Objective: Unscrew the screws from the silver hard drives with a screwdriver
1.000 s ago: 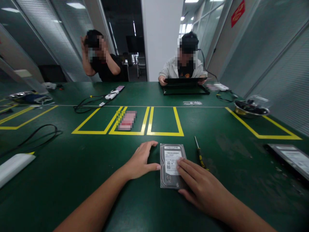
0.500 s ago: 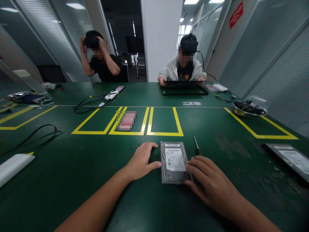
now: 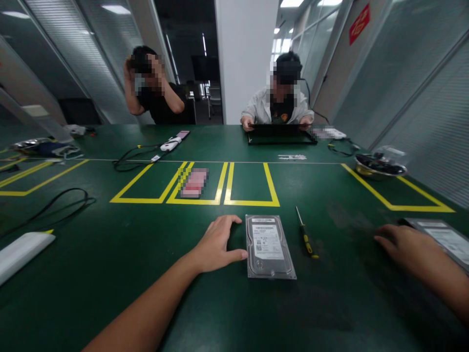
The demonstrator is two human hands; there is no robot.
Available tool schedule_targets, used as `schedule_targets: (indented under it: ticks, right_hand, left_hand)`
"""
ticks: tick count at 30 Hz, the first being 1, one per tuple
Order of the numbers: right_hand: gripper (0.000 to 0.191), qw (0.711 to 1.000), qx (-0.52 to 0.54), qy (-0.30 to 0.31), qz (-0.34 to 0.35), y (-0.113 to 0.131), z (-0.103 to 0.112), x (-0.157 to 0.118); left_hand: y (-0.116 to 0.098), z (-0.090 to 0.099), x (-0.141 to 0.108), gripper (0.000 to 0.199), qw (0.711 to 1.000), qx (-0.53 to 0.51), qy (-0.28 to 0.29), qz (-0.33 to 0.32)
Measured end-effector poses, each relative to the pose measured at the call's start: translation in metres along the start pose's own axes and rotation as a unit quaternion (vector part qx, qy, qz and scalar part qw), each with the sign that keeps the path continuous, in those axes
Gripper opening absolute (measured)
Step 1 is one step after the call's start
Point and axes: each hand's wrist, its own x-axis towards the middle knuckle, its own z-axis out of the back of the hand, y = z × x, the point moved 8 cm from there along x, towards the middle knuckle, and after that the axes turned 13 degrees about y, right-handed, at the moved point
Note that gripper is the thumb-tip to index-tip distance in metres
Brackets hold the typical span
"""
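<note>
A silver hard drive with a white label lies flat on the green table. My left hand rests just left of it, thumb and fingers apart, the thumb tip at the drive's left edge. To the drive's right lies a yellow and black screwdriver. My right hand is far to the right, by the near left side of a second drive, partly covering it. Whether its fingers grip anything is hard to make out.
Yellow tape rectangles mark the table beyond the drive, with a pink item in one. A metal bowl stands back right, a white object at left. Two people sit opposite, one holding a black frame.
My right hand has left the first drive's right edge and moved right to the second drive, uncovering the screwdriver handle. My left hand has stayed by the first drive.
</note>
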Motion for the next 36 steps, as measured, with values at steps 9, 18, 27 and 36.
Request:
schedule_targets:
  ticks: [9, 18, 27, 36]
  right_hand:
    - [0.017, 0.999, 0.045, -0.011, -0.017, -0.015, -0.012, 0.012]
    - [0.025, 0.997, 0.063, -0.014, 0.042, 0.005, 0.004, -0.009]
    - [0.016, 0.993, 0.091, -0.050, 0.047, 0.035, 0.025, -0.012]
    - [0.014, 0.921, 0.298, -0.091, 0.235, 0.179, 0.067, -0.063]
  left_hand:
    - [-0.010, -0.005, -0.003, 0.123, 0.999, 0.024, 0.011, -0.020]
    - [-0.067, -0.024, -0.010, 0.092, 0.968, 0.120, 0.114, -0.186]
    - [-0.067, -0.025, -0.008, 0.072, 0.967, 0.132, 0.124, -0.180]
    - [-0.068, -0.023, -0.012, 0.070, 0.966, 0.119, 0.123, -0.196]
